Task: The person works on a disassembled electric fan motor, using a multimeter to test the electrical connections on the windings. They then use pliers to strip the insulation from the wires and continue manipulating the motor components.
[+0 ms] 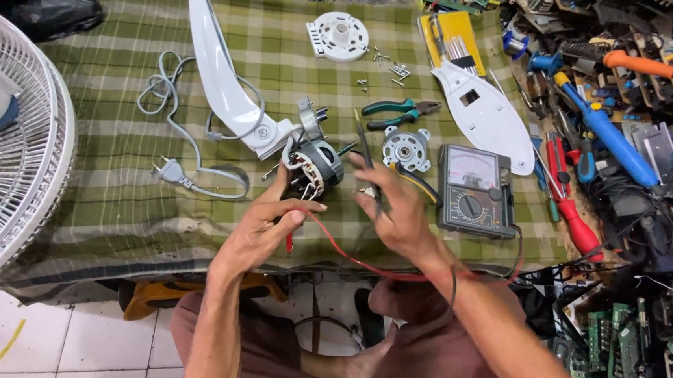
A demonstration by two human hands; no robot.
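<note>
Copper windings show through the open side of the fan motor [313,165], which lies on the green checked cloth [116,204] at the near edge of the table, attached to the white plastic fan neck [222,78] so its wiring faces the person; the left hand [264,226] is closed on a red test probe [288,242], pinched between thumb and fingers and tipped toward the motor's underside, its red lead [341,252] trailing across the lap; the right hand [393,209] holds a thin black probe [365,143] upright in a narrow fingertip grip, just beside the motor, where both tips can meet the terminals. An analogue multimeter [475,191] with a pale dial face and dark rubbery case lies face up just to the right of that hand (close enough to read at a glance); a round metal motor end plate [406,148] sits between meter and motor. Farther back lie green-handled pliers [394,114], scattered small screws [387,71], a white ribbed round cover [339,36] and a smooth white housing shell [489,115]; the grey power cord [169,106] loops loosely to its plug; a white wire fan guard [2,149] leans at the left.
</note>
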